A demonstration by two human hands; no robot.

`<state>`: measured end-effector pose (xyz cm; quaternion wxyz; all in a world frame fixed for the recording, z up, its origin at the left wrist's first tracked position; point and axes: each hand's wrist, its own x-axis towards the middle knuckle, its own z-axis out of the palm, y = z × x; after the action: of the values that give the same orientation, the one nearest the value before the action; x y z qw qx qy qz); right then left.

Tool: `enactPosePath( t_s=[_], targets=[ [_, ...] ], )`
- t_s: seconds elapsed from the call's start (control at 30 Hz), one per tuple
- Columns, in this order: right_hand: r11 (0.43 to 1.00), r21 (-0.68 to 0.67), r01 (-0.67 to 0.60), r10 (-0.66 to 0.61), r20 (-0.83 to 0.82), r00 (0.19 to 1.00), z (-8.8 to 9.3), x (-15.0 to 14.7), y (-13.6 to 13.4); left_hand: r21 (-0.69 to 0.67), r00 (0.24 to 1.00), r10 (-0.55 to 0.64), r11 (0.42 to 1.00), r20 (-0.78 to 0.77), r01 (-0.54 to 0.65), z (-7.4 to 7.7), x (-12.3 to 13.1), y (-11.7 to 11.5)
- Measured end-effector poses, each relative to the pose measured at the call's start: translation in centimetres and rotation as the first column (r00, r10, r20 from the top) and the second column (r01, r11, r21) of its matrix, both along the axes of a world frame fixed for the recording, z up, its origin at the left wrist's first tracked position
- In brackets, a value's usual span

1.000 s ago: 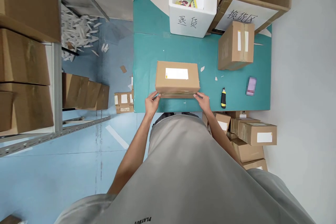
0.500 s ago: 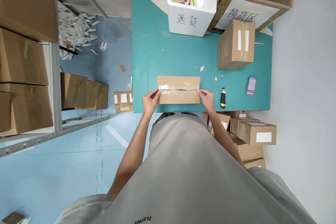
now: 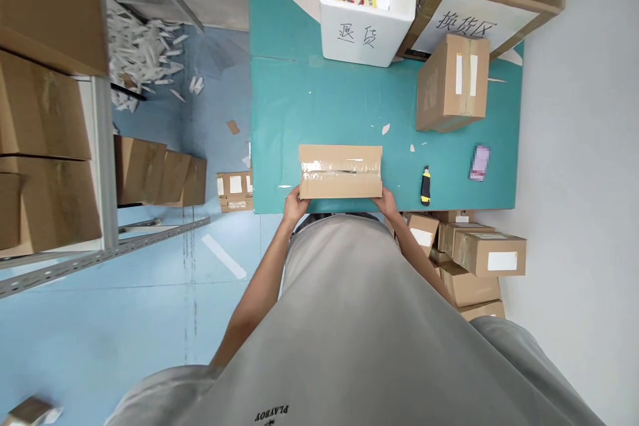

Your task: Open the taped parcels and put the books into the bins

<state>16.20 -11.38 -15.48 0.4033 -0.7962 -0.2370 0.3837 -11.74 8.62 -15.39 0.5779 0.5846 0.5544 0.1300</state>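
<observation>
In front of me on the green-covered table (image 3: 339,100) lies a long cardboard box (image 3: 340,186), its clear tape running along a middle seam that shows a narrow dark gap. My left hand (image 3: 296,204) grips the box's near left corner. At the near right corner my right hand (image 3: 385,202) has hold of it too. The fingertips of both hands are partly hidden by the box. To the right of the box a black and yellow utility knife (image 3: 425,186) rests on the table.
A white bin (image 3: 357,36) holding colourful booklets stands at the back, beside a large open carton (image 3: 479,20). In front of that carton is a taped cardboard box (image 3: 452,83). A blurred pink item (image 3: 479,163) lies at right. Shelves with boxes (image 3: 44,106) stand left; stacked boxes (image 3: 489,256) sit below right.
Both hands have moved from the ends of the seam toward me, down to the box's near corners. The box has stayed in nearly the same place.
</observation>
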Motion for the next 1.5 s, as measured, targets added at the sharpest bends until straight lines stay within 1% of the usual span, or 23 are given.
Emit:
enactPosePath(
  t_s=[0.07,0.13,0.2,0.3,0.37,0.4,0.47,0.53,0.57,0.63,0.7,0.77,0.87,0.97,1.07,1.13,1.2,1.3,1.37,1.43,1.5],
  targets=[
    [1.0,0.017,-0.002,0.002,-0.008,1.0,0.5,0.4,0.0,0.005,0.999,-0.003,1.0,0.048,0.003,0.5,0.0,0.4],
    [0.999,0.042,-0.02,0.02,-0.009,1.0,1.7,1.2,0.0,0.001,0.992,-0.028,1.0,0.119,0.028,1.4,-0.1,1.0],
    [0.995,0.084,-0.045,0.044,0.008,0.999,3.2,2.1,0.2,0.006,0.983,-0.048,0.999,0.175,0.048,2.6,-0.1,1.8],
    [0.987,0.145,-0.069,0.061,0.06,0.996,5.6,3.0,1.4,0.034,0.974,-0.04,0.999,0.224,0.033,4.3,0.5,3.0],
    [0.989,0.127,-0.075,0.062,0.104,0.993,6.6,3.3,2.4,0.05,0.971,-0.033,0.999,0.236,0.021,5.0,1.0,3.6],
    [0.992,0.1,-0.077,0.065,0.12,0.991,6.7,3.3,2.9,0.05,0.971,-0.036,0.998,0.235,0.025,5.1,1.2,3.9],
    [0.995,0.052,-0.083,0.076,0.125,0.989,6.4,3.4,3.5,0.028,0.972,-0.056,0.998,0.23,0.051,4.9,1.4,4.1],
    [0.996,0.055,-0.076,0.072,0.083,0.994,5.5,3.4,3.3,-0.004,0.97,-0.062,0.998,0.235,0.065,4.0,1.3,3.9],
    [0.996,0.068,-0.052,0.049,0.046,0.998,4.8,3.3,3.0,-0.019,0.97,-0.049,0.998,0.237,0.055,3.5,1.1,3.8],
    [0.997,0.075,0.034,-0.031,-0.03,0.999,3.5,3.1,2.0,-0.054,0.977,0.025,0.998,0.214,-0.014,2.3,0.8,3.3],
    [0.994,0.045,0.1,-0.097,-0.064,0.993,2.4,2.7,1.0,-0.08,0.982,0.115,0.991,0.149,-0.104,1.2,0.6,2.7],
    [0.994,0.02,0.107,-0.106,-0.054,0.993,1.5,2.0,0.2,-0.084,0.983,0.163,0.984,0.082,-0.156,0.5,0.4,2.1],
    [0.997,0.024,0.067,-0.066,-0.041,0.997,0.8,0.7,-0.3,-0.078,0.988,0.148,0.987,0.047,-0.144,0.0,0.3,1.0],
    [0.998,0.036,0.057,-0.056,-0.026,0.998,0.6,-0.1,-0.3,-0.071,0.991,0.12,0.991,0.053,-0.116,0.2,0.3,0.2],
    [0.997,0.043,0.064,-0.064,0.008,0.998,1.3,0.4,0.1,-0.044,0.992,0.105,0.994,0.072,-0.102,1.0,0.5,0.4],
    [0.995,0.071,0.065,-0.069,0.045,0.997,2.3,1.3,0.7,0.002,0.99,0.107,0.994,0.096,-0.107,1.9,0.9,1.2],
    [0.99,0.117,0.074,-0.085,0.094,0.992,3.7,2.3,1.5,0.098,0.985,0.099,0.989,0.14,-0.113,3.1,1.4,2.2],
    [0.983,0.17,0.076,-0.106,0.178,0.978,5.9,3.6,3.1,0.276,0.98,0.065,0.954,0.187,-0.116,5.2,2.2,3.8],
    [0.983,0.175,0.063,-0.102,0.224,0.969,7.0,4.1,4.1,0.336,0.981,0.061,0.934,0.183,-0.12,6.3,2.6,4.6],
    [0.985,0.161,0.055,-0.094,0.241,0.966,7.5,4.2,4.9,0.349,0.984,0.077,0.928,0.163,-0.13,6.9,2.9,5.0],
    [0.989,0.134,0.059,-0.088,0.227,0.97,7.4,4.0,5.4,0.325,0.985,0.118,0.933,0.125,-0.153,6.7,3.0,5.1]
  ],
)
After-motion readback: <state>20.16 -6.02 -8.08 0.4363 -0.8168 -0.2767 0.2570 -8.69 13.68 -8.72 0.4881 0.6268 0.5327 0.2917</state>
